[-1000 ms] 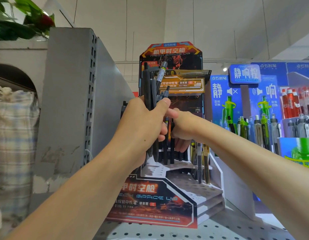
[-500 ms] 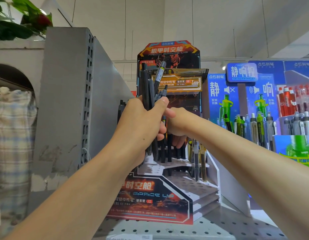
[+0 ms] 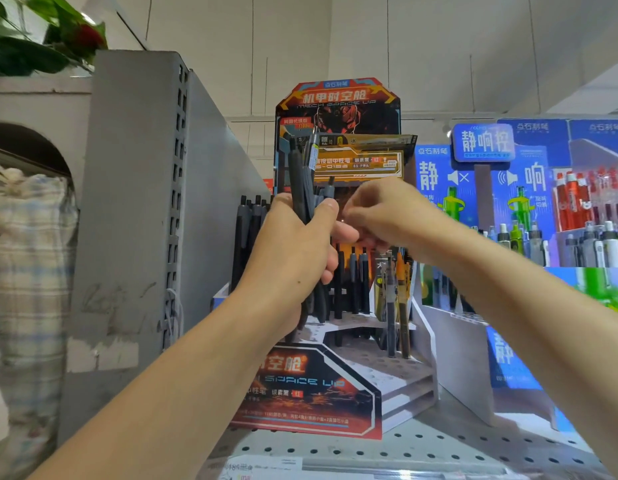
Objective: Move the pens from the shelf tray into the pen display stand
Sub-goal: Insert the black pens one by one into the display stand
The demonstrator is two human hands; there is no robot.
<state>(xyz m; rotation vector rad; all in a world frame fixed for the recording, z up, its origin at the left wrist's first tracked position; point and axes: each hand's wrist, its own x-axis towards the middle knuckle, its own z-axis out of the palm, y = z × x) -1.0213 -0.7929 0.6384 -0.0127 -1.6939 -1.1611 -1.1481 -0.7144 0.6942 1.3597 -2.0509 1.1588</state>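
Observation:
My left hand (image 3: pixel 293 254) grips a bundle of dark grey and black pens (image 3: pixel 300 181), upright, in front of the pen display stand (image 3: pixel 321 379). My right hand (image 3: pixel 380 213) is level with the bundle, just right of my left thumb. Its fingers are curled and no pen shows in them. Below both hands, several dark pens (image 3: pixel 356 282) stand in the stand's upper tier, and a few yellow and clear ones (image 3: pixel 394 306) lower right. More dark pens (image 3: pixel 248 223) stand behind my left hand at the left.
A grey metal shelf side panel (image 3: pixel 138 202) rises close on the left. A blue display (image 3: pixel 508 174) with green, white and red pens fills the right. The perforated shelf (image 3: pixel 422 448) runs underneath. A plaid bag (image 3: pixel 30 254) hangs far left.
My right hand has risen from the pens in the stand up to the bundle beside my left thumb. My left hand has kept hold of the bundle.

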